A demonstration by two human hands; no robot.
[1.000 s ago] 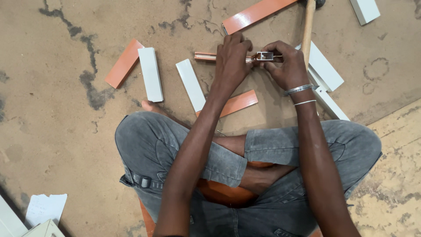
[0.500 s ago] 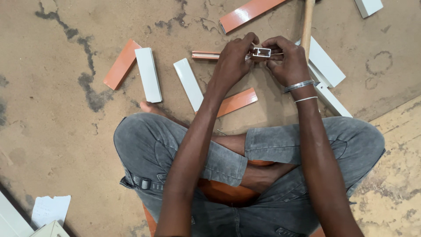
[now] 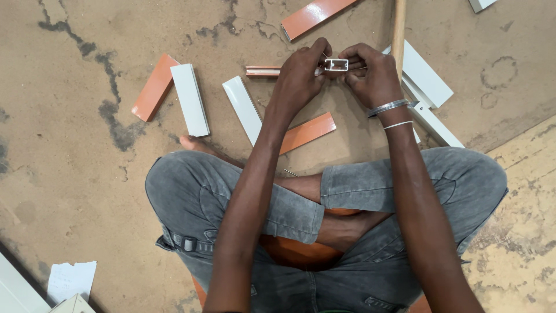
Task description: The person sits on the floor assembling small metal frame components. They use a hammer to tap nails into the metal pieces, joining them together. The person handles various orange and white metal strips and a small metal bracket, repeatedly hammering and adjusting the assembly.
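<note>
I sit cross-legged on a bare floor. My left hand (image 3: 300, 76) and my right hand (image 3: 373, 74) meet in front of me, both pinching a short hollow rectangular metal section (image 3: 336, 64) seen end-on, its white rim showing. A silver bangle and a thin band sit on my right wrist. An orange channel piece (image 3: 263, 71) lies on the floor just left of my left hand. A wooden stick (image 3: 398, 32) stands right beside my right hand.
Cut profile pieces lie around: orange strips (image 3: 155, 87), (image 3: 315, 15), (image 3: 307, 132), white strips (image 3: 190, 99), (image 3: 244, 109), (image 3: 425, 73). An orange piece (image 3: 295, 253) sits under my legs. Paper scraps (image 3: 70, 280) lie at lower left. A rougher yellow floor patch (image 3: 521, 232) is at right.
Both hands stayed together on the small metal section. It turned so its open end faces up toward me, and the hands lifted slightly.
</note>
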